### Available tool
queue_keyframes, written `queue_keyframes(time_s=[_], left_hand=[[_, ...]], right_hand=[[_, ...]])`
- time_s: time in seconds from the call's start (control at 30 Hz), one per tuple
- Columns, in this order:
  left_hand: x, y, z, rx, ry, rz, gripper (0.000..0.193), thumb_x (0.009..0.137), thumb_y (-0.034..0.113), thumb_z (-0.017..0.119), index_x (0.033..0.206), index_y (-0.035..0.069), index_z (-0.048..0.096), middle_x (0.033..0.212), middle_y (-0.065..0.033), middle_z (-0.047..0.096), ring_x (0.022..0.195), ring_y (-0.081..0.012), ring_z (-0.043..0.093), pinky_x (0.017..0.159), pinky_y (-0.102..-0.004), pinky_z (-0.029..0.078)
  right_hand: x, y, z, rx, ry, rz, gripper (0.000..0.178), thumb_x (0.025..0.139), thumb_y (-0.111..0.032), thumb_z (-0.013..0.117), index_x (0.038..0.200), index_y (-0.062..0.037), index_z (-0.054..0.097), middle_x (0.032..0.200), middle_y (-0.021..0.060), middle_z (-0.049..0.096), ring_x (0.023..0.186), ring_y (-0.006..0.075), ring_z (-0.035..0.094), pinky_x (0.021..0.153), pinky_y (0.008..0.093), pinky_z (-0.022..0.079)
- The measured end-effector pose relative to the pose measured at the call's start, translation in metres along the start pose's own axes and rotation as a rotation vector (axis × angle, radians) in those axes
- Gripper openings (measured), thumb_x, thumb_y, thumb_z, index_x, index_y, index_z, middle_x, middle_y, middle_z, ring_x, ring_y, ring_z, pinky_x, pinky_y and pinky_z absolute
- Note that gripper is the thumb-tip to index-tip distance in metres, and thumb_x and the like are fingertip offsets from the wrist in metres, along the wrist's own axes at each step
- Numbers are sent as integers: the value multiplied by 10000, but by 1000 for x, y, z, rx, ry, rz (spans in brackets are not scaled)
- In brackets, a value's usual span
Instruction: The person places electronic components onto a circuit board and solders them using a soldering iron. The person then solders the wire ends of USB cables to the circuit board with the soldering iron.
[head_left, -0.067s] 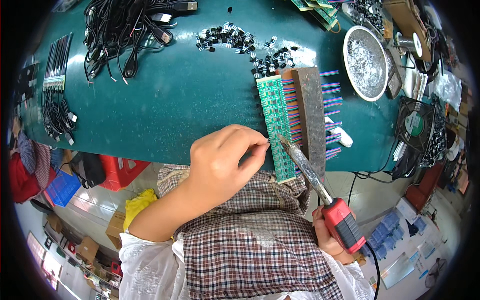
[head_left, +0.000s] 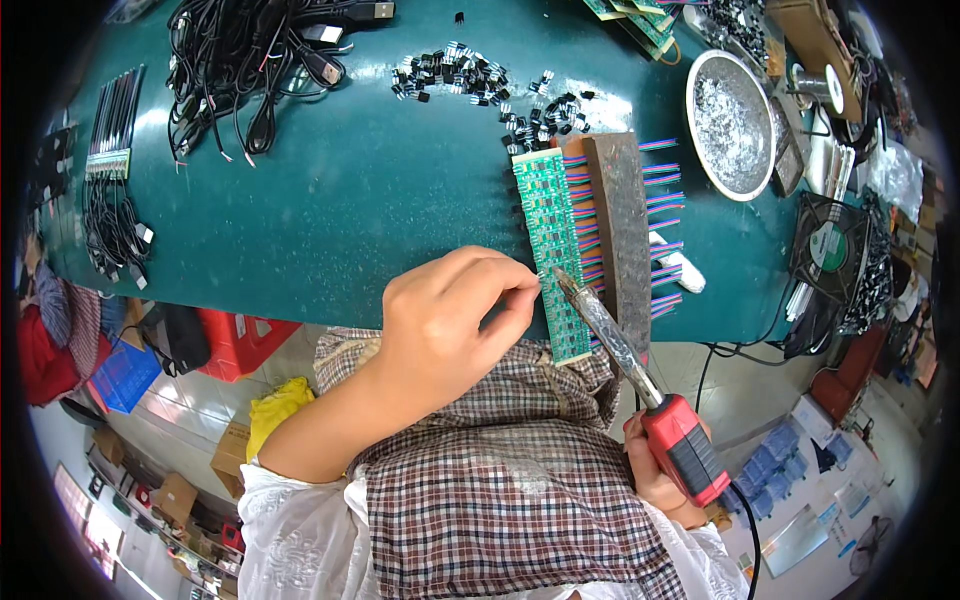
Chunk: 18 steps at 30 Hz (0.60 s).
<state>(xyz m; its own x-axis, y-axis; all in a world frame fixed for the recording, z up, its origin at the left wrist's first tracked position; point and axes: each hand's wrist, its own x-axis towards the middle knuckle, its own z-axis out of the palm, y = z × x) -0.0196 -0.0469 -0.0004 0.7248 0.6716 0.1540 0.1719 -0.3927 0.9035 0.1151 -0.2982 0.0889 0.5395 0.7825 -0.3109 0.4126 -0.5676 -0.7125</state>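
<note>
My right hand (head_left: pixel 657 474) is wrapped round the red and black handle of a soldering iron (head_left: pixel 612 340). The iron's tip reaches the right part of a long green circuit board panel (head_left: pixel 549 215) lying at the table's near edge. My left hand (head_left: pixel 450 312) is closed in a pinch at the panel's left edge, across from the iron tip. Whatever lies between its fingertips is too small to make out. A dark bar (head_left: pixel 620 220) rests beside the panel, over rows of thin coloured wires (head_left: pixel 662 205) that stick out to its right.
Small black three-legged components (head_left: pixel 455 75) are heaped beyond the panel. Black USB cables (head_left: pixel 250 60) pile up at the far left, with a wired board strip (head_left: pixel 108 165) beside them. To the right stand a metal bowl (head_left: pixel 697 130) of silvery scraps, a solder spool (head_left: pixel 820 90) and a fan (head_left: pixel 830 247).
</note>
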Motion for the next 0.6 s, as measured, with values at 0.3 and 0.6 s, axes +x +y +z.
queue_keyframes(time_s=[0.3, 0.6], left_hand=[[2, 1, 0, 35, -12, 4, 165, 803, -100, 796, 926, -7, 738, 895, -108, 755, 747, -171, 744, 612, -273, 628], [2, 1, 1, 44, -17, -10, 152, 807, -98, 790, 919, -6, 743, 894, -106, 753, 750, -169, 746, 612, -271, 629]], right_hand=[[9, 5, 2, -52, -13, -194, 322, 699, 43, 825, 967, 8, 650, 810, 140, 675, 653, 261, 671, 601, 331, 530], [10, -10, 7, 5, 49, 16, 103, 787, -13, 744, 878, -40, 705, 803, 115, 686, 714, 299, 684, 669, 405, 542]])
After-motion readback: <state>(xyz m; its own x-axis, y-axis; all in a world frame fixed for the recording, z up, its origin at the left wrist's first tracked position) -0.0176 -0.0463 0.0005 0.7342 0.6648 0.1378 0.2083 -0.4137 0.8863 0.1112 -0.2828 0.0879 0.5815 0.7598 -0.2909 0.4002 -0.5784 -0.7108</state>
